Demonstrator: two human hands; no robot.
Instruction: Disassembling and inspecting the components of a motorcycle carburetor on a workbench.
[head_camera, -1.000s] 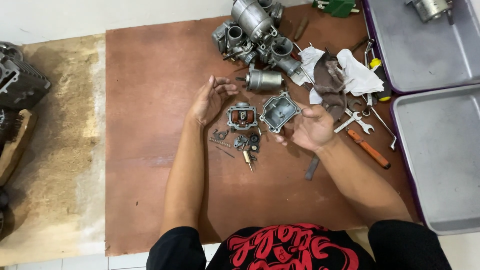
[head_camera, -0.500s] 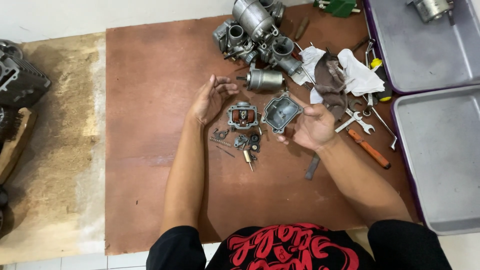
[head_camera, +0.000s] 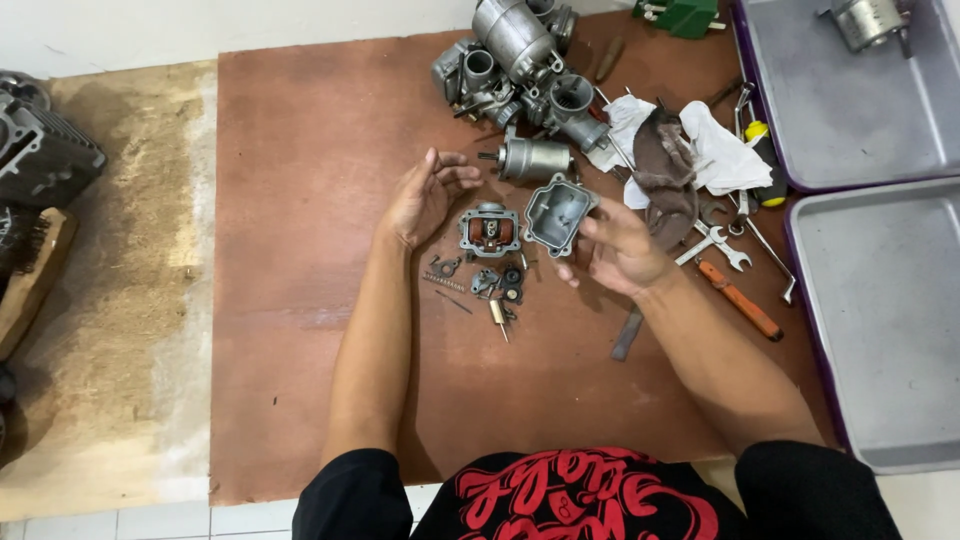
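Observation:
My right hand (head_camera: 618, 255) grips a grey metal bowl-shaped cover (head_camera: 555, 212) by its lower right edge, with the hollow side tilted up towards me. My left hand (head_camera: 428, 195) hovers open with fingers spread, just left of a small square metal body with a brown insert (head_camera: 489, 230) that lies on the brown board (head_camera: 300, 250). Below that body lie several small loose parts (head_camera: 497, 285), among them a spring and a brass piece. A grey cylindrical part (head_camera: 535, 158) lies just beyond the cover.
A cluster of grey carburettor bodies (head_camera: 515, 60) sits at the board's far edge. White and brown rags (head_camera: 675, 150), wrenches (head_camera: 722, 248) and an orange-handled screwdriver (head_camera: 742, 300) lie to the right. Two grey trays (head_camera: 880, 330) stand at right, a dark engine block (head_camera: 40, 150) at left.
My right hand has lifted the cover slightly and its fingers have shifted. My left hand has stayed open in nearly the same place.

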